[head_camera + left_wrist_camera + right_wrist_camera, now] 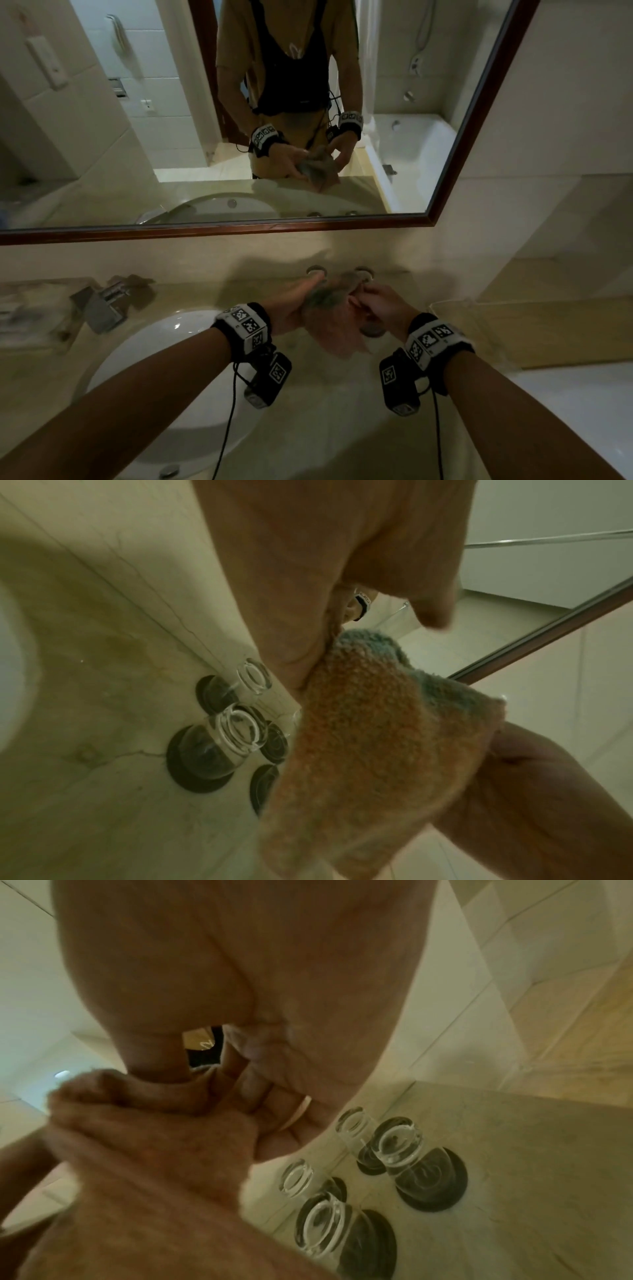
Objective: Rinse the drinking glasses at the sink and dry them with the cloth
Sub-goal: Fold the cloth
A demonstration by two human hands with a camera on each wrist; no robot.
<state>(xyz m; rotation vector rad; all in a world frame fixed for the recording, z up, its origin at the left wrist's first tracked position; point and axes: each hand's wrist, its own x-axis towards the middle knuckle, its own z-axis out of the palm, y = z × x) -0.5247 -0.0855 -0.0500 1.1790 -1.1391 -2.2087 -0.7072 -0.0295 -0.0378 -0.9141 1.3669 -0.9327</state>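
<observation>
An orange-pink cloth (329, 322) with a green patch hangs between my two hands, over the counter to the right of the sink (144, 342). My left hand (291, 305) holds the cloth (377, 737) against its palm (291, 574); the cloth hides its fingers in the left wrist view. My right hand (380, 305) pinches a fold of the cloth (154, 1137) between thumb and fingers (240, 961). Two clear glasses (397, 1145) (322, 1221) stand upside down on dark round coasters by the back wall, which reflects them. I cannot tell whether a glass is inside the cloth.
A square metal tap (99, 308) stands left of the white basin. A mirror with a dark wooden frame (239, 228) hangs above the counter. A dark coaster (371, 330) lies under my right hand. Blurred items sit at the far left (27, 308), and a clear tray edge (448, 303) shows at right.
</observation>
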